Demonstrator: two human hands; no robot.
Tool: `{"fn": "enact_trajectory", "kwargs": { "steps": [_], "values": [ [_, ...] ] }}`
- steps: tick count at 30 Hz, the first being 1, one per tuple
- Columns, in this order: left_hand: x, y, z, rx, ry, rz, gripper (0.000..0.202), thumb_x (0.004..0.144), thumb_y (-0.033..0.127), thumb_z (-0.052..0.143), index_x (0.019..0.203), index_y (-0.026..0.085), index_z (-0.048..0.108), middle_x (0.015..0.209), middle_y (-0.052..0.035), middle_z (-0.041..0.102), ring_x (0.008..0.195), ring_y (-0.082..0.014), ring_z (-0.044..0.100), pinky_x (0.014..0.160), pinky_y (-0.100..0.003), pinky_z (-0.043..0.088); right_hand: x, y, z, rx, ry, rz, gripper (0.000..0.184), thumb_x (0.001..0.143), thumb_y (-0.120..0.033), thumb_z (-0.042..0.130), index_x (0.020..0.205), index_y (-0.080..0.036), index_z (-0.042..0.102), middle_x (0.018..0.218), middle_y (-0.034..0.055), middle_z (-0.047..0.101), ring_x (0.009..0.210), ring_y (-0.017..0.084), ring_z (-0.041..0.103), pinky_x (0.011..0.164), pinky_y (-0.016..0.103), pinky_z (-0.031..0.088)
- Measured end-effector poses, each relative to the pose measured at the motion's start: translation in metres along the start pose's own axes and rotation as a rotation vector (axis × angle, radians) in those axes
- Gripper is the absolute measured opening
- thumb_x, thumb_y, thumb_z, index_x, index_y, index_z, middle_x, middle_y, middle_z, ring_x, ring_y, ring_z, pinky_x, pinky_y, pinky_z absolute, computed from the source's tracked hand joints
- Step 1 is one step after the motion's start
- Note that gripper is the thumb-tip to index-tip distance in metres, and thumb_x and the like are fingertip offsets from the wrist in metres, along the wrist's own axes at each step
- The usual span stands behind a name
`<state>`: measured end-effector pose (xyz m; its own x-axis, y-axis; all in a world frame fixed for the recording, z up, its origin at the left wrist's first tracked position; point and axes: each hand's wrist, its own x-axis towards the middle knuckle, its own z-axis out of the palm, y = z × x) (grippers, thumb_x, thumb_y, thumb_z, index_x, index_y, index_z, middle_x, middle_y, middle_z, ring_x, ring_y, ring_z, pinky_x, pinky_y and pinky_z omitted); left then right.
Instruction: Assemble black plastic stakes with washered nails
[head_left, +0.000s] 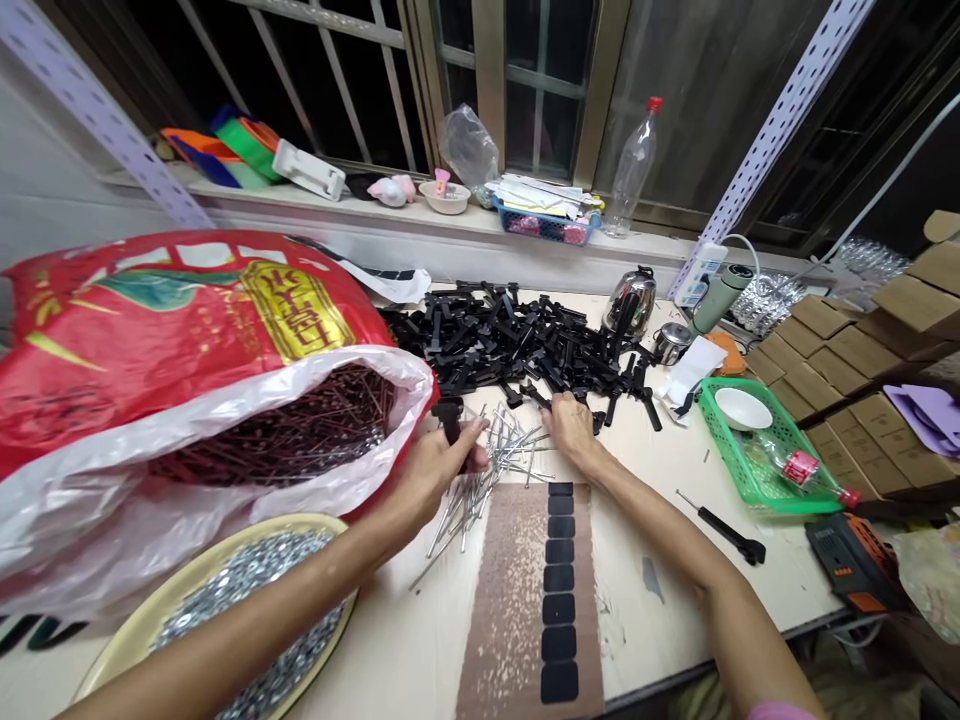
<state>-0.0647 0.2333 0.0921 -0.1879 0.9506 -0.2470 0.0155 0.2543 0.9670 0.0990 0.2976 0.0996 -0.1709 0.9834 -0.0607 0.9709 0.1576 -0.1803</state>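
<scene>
My left hand (439, 462) is closed around a black plastic handle piece (451, 418), just above a loose heap of thin silver metal rods (487, 470). My right hand (570, 425) reaches into the near edge of a big pile of black plastic handles (517, 340), fingers curled on one of them. A finished tool with black handle and metal shaft (724, 528) lies on the table to the right. A brown strip with a row of black squares (559, 590) runs down the table between my arms.
A large red-and-white sack full of dark rods (187, 390) fills the left side. A yellow bowl of small metal parts (247, 590) sits near left. A green basket (720, 455), kettle (628, 300), cardboard boxes (847, 370) and an orange tool (855, 560) stand right.
</scene>
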Motion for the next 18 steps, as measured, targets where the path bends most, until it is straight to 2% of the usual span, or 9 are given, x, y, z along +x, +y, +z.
{"fn": "enact_trajectory", "kwargs": {
  "steps": [2, 4, 6, 7, 9, 11, 14, 16, 18],
  "values": [
    [-0.002, 0.005, 0.011, -0.225, -0.04, -0.131, 0.03, 0.075, 0.044, 0.065, 0.077, 0.015, 0.06, 0.06, -0.0032, 0.064, 0.059, -0.017, 0.063, 0.062, -0.029, 0.052, -0.017, -0.009, 0.005, 0.105, 0.056, -0.092, 0.016, 0.094, -0.021, 0.049, 0.099, -0.011, 0.061, 0.097, 0.0108, 0.062, 0.08, 0.017, 0.063, 0.067, 0.028, 0.049],
    [-0.005, 0.01, 0.019, -0.388, -0.092, -0.194, 0.027, 0.073, 0.04, 0.069, 0.075, 0.015, 0.06, 0.065, -0.0053, 0.067, 0.065, -0.0172, 0.065, 0.063, -0.027, 0.052, -0.032, -0.016, 0.006, 0.276, 0.065, -0.265, 0.017, 0.095, -0.023, 0.047, 0.094, -0.013, 0.06, 0.089, 0.0059, 0.062, 0.074, 0.014, 0.061, 0.064, 0.025, 0.048],
    [-0.007, 0.013, 0.022, -0.458, -0.123, -0.213, 0.025, 0.069, 0.034, 0.075, 0.075, 0.014, 0.06, 0.067, -0.0048, 0.068, 0.065, -0.0162, 0.066, 0.058, -0.024, 0.051, -0.037, -0.019, 0.004, 0.392, -0.032, -0.42, 0.022, 0.097, -0.024, 0.043, 0.089, -0.014, 0.061, 0.083, 0.0028, 0.062, 0.07, 0.012, 0.06, 0.063, 0.023, 0.047],
    [-0.008, 0.015, 0.021, -0.464, -0.115, -0.225, 0.025, 0.068, 0.031, 0.077, 0.076, 0.014, 0.06, 0.067, -0.0041, 0.068, 0.063, -0.0151, 0.065, 0.055, -0.022, 0.051, -0.035, -0.017, 0.001, 0.372, -0.083, -0.424, 0.025, 0.099, -0.026, 0.041, 0.089, -0.015, 0.062, 0.083, 0.0027, 0.063, 0.07, 0.012, 0.061, 0.064, 0.022, 0.047],
    [-0.009, 0.017, 0.016, -0.448, -0.061, -0.257, 0.023, 0.069, 0.026, 0.077, 0.074, 0.015, 0.057, 0.06, -0.001, 0.065, 0.054, -0.0128, 0.062, 0.051, -0.02, 0.05, -0.021, -0.012, -0.004, 0.208, -0.126, -0.294, 0.024, 0.099, -0.025, 0.042, 0.097, -0.015, 0.063, 0.093, 0.0056, 0.065, 0.078, 0.014, 0.064, 0.069, 0.023, 0.048],
    [-0.011, 0.019, 0.01, -0.423, 0.0, -0.288, 0.021, 0.074, 0.021, 0.073, 0.071, 0.017, 0.053, 0.046, 0.0048, 0.057, 0.043, -0.0101, 0.056, 0.048, -0.021, 0.05, -0.002, -0.005, -0.007, 0.022, -0.102, -0.113, 0.019, 0.094, -0.018, 0.05, 0.108, -0.013, 0.062, 0.107, 0.0124, 0.063, 0.092, 0.02, 0.065, 0.075, 0.028, 0.049],
    [-0.016, 0.021, 0.006, -0.4, 0.012, -0.326, 0.017, 0.079, 0.015, 0.067, 0.07, 0.017, 0.053, 0.034, 0.0107, 0.042, 0.034, -0.0079, 0.048, 0.048, -0.022, 0.053, 0.023, -0.002, -0.005, -0.074, -0.127, -0.004, 0.03, 0.085, -0.005, 0.053, 0.114, -0.007, 0.061, 0.119, 0.0214, 0.058, 0.1, 0.027, 0.064, 0.079, 0.033, 0.05],
    [-0.019, 0.022, 0.007, -0.385, -0.029, -0.371, 0.012, 0.082, 0.014, 0.064, 0.072, 0.014, 0.057, 0.035, 0.0078, 0.046, 0.035, -0.0096, 0.052, 0.047, -0.022, 0.054, 0.032, -0.004, -0.002, -0.098, -0.163, 0.028, 0.031, 0.081, -0.002, 0.054, 0.11, -0.004, 0.063, 0.12, 0.0235, 0.056, 0.102, 0.028, 0.064, 0.079, 0.032, 0.05],
    [-0.021, 0.022, 0.01, -0.386, -0.068, -0.438, 0.013, 0.085, 0.015, 0.06, 0.073, 0.012, 0.059, 0.042, 0.001, 0.056, 0.04, -0.0127, 0.058, 0.046, -0.022, 0.053, 0.034, -0.006, 0.0, -0.108, -0.191, 0.047, 0.032, 0.077, -0.003, 0.059, 0.108, -0.003, 0.064, 0.119, 0.0241, 0.057, 0.102, 0.028, 0.064, 0.079, 0.031, 0.05]
  ]
}}
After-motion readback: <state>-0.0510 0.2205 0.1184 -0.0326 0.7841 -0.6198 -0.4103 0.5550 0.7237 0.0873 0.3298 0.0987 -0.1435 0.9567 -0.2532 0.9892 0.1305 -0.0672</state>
